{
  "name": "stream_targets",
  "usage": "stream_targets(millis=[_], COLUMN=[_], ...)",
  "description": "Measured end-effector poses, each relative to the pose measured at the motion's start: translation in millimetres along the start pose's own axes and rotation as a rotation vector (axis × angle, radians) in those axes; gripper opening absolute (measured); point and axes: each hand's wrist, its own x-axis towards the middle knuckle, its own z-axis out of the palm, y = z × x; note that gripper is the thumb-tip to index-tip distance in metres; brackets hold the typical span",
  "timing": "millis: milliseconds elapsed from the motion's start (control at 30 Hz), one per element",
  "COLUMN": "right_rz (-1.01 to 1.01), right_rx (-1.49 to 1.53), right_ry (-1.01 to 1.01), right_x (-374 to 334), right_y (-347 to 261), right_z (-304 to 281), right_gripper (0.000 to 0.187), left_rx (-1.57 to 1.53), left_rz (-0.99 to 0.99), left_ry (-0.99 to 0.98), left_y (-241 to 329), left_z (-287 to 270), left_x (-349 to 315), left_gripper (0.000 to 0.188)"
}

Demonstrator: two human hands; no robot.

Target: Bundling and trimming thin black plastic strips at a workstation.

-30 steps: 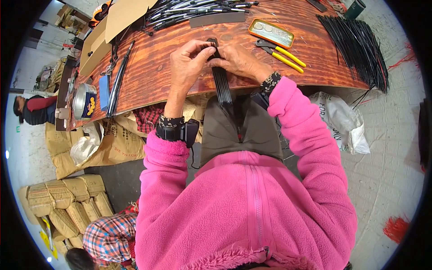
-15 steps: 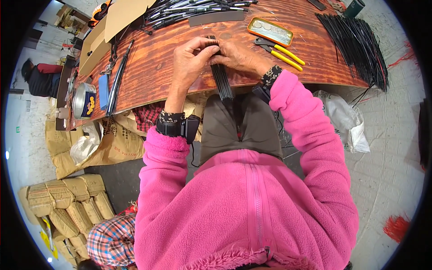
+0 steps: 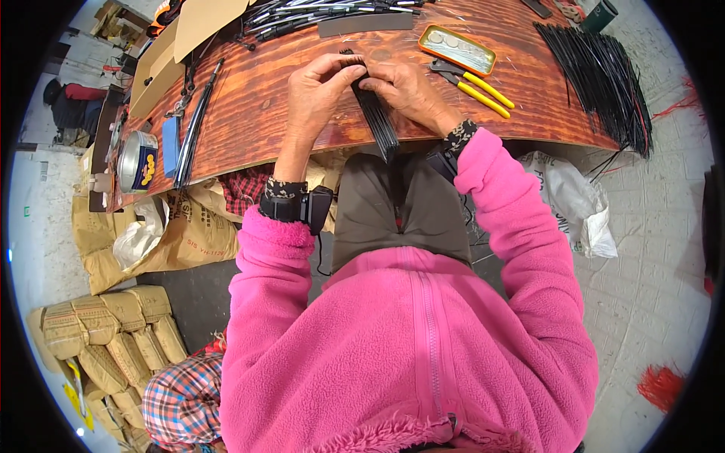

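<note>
Working left of yellow-handled pliers [image 3: 487, 88], left hand [image 3: 317, 94] pinches black rod bundle [image 3: 375, 121] at upper end; right hand [image 3: 415, 92], nearer pliers, grips it too. Bundle looks light, springy, likely slippery; best squeezed together there.

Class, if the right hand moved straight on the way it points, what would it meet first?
The right hand would likely meet the black bundle first, then the left hand; depth is unclear.

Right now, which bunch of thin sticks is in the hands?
The black middle bunch, pinched by the left hand and right hand near its far end. The wide bunch right, slim bunch left and loose pile at the top are untouched.
</note>
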Motion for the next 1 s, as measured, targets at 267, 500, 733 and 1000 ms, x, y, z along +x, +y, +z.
stream_targets(millis=[267,500,733,1000], right_rz=[0.08,-0.055,0.095,0.169], right_rx=[0.034,-0.019,0.092,0.077], right_ry=[-0.065,0.044,-0.008,-0.059], right_x=[1,-2,-7,-4], right_y=[-2,-8,-10,-11], right_z=[-2,2,4,4], right_gripper=[0.02,0.021,0.022,0.022], left_rx=[0.118,0.124,0.023,-0.051], left_rz=[0.081,0.056,-0.045,-0.089], left_ry=[-0.05,-0.071,-0.135,-0.141], left_y=[-3,-3,0,0], left_z=[-10,-11,-13,-13], left_x=[1,2,-3,-3], left_gripper=[0.018,0.017,0.017,0.018])
